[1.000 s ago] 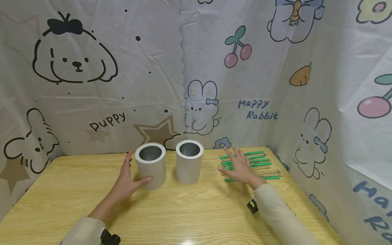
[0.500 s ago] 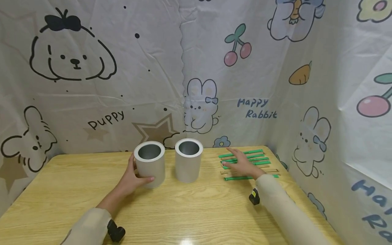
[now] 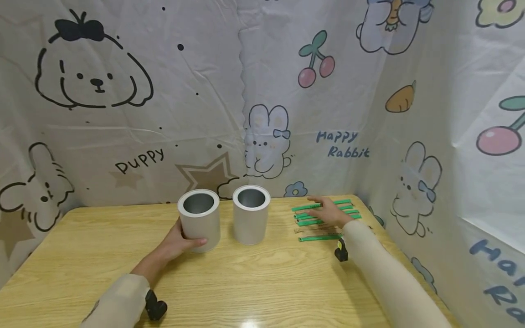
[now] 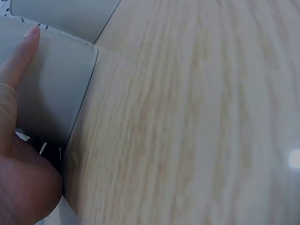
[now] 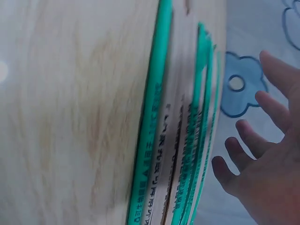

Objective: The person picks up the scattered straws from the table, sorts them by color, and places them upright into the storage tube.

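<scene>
Two white cylindrical containers with thick rims and dark grey insides stand upright side by side in the head view. My left hand (image 3: pixel 174 241) grips the left container (image 3: pixel 205 223), thumb across its front; the fingers behind it are mostly hidden. The left wrist view shows that thumb (image 4: pixel 21 58) lying along the container's pale wall (image 4: pixel 56 89). The right container (image 3: pixel 251 228) stands free of both hands. Over a row of thin green and tan wrapped sticks (image 3: pixel 317 238) hovers my right hand (image 3: pixel 330 213). Its fingers are spread and hold nothing in the right wrist view, where the green wrapper (image 5: pixel 150 117) bears printed characters.
All of this stands on a wood-grain table (image 3: pixel 246 282). Behind it and at the right hangs a printed cloth (image 3: pixel 205 114) with cartoon animals, close to the table's back edge. A black wrist camera (image 3: pixel 156 306) sits on the left sleeve, another (image 3: pixel 341 250) on the right.
My left hand has closed in on the left container and now grips it. The right hand has shifted slightly right and away over the sticks. The head view has tilted a little.
</scene>
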